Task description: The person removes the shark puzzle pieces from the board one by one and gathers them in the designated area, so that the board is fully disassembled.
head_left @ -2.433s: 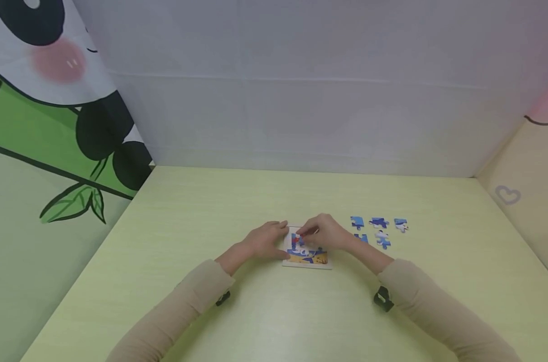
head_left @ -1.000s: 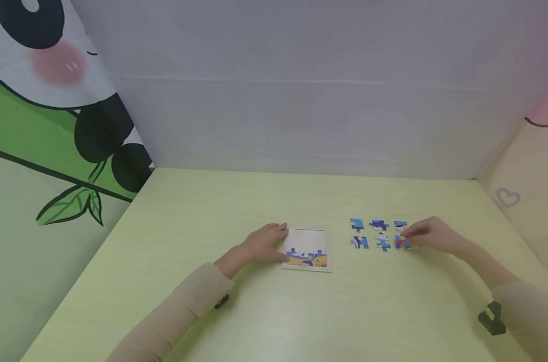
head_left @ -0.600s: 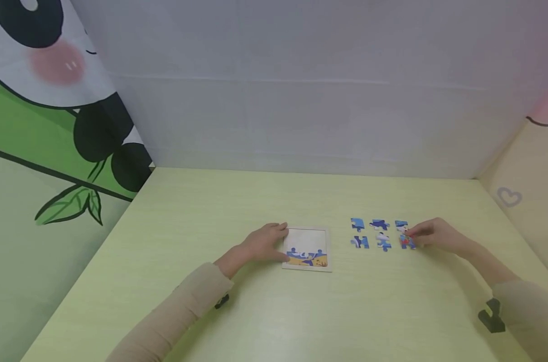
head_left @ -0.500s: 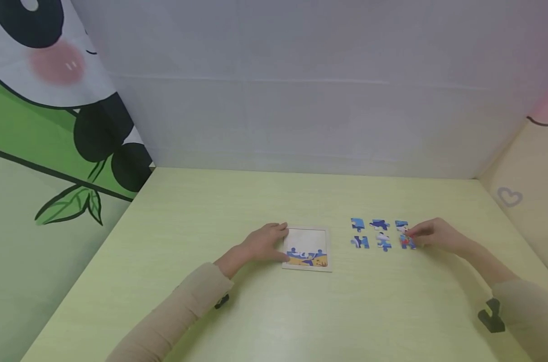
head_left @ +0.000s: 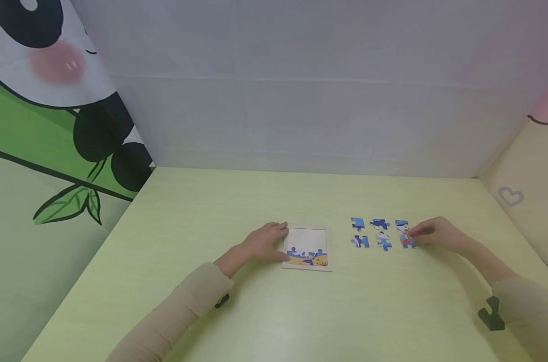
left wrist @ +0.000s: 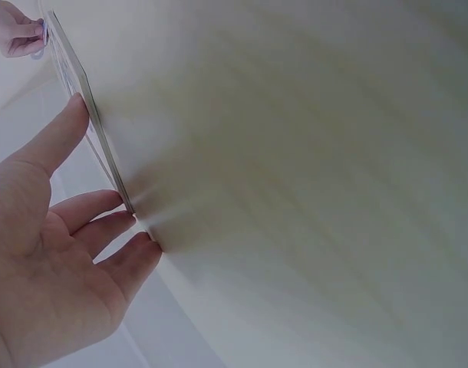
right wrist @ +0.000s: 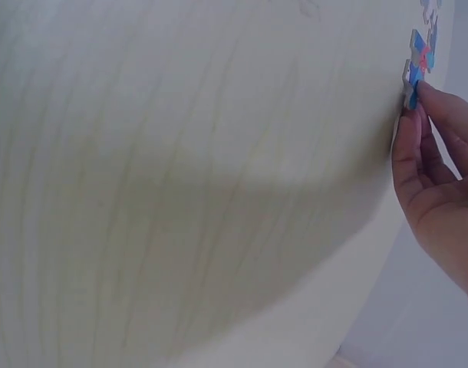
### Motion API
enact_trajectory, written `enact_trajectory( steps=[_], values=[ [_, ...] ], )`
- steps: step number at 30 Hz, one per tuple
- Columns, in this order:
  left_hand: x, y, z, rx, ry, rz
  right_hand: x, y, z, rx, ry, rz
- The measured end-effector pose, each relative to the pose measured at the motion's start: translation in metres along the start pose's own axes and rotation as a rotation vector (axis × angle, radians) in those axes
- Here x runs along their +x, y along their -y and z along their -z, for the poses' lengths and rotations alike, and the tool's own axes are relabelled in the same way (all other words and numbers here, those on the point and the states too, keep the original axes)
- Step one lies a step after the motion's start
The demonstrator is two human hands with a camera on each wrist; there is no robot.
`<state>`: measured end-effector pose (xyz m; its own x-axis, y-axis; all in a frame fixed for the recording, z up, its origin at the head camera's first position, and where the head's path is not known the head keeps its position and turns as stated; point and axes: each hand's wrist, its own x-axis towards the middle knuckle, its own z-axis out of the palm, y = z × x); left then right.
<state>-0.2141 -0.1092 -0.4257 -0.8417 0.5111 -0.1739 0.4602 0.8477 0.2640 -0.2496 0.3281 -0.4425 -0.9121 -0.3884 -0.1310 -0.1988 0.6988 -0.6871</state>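
A shallow puzzle tray (head_left: pixel 306 237) lies on the table, with joined blue-and-yellow pieces (head_left: pixel 307 258) along its near side and a bare white bottom behind them. My left hand (head_left: pixel 259 242) rests at its left side, thumb and fingertips spread along the edge. To the right, my right hand (head_left: pixel 441 236) pinches a blue-and-red puzzle piece (head_left: pixel 407 242) between thumb and fingers. In the right wrist view that jigsaw piece (right wrist: pixel 416 69) sits at the fingertips, low at the tabletop.
Loose blue-and-white puzzle pieces stand in two rows beside the tray: a dark blue one (head_left: pixel 380 224) and others behind, a white-and-blue one (head_left: pixel 384 242) in front. A grey-white wall (head_left: pixel 274 120) closes off the table's (head_left: pixel 274 317) far edge.
My right hand has carried the blue-and-red piece from the tray to the right end of the front row, then shifted it slightly further right. The left hand has stayed at the tray.
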Motion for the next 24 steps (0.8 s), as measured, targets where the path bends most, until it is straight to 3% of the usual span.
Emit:
enact_trajectory(
  steps=[8, 13, 18, 24],
  values=[
    [0.001, 0.0, -0.002, -0.009, -0.012, 0.003, 0.002, -0.002, 0.002, -0.077, 0.001, -0.012],
    [0.002, 0.0, -0.002, -0.003, -0.014, 0.002, 0.004, 0.003, 0.006, -0.038, 0.003, -0.031],
    [0.002, 0.0, -0.002, 0.001, -0.013, 0.007, 0.008, 0.022, 0.003, 0.015, 0.012, -0.051],
    [0.002, 0.0, -0.003, -0.003, -0.012, 0.012, 0.021, 0.055, -0.02, 0.067, 0.014, 0.056]
  ],
)
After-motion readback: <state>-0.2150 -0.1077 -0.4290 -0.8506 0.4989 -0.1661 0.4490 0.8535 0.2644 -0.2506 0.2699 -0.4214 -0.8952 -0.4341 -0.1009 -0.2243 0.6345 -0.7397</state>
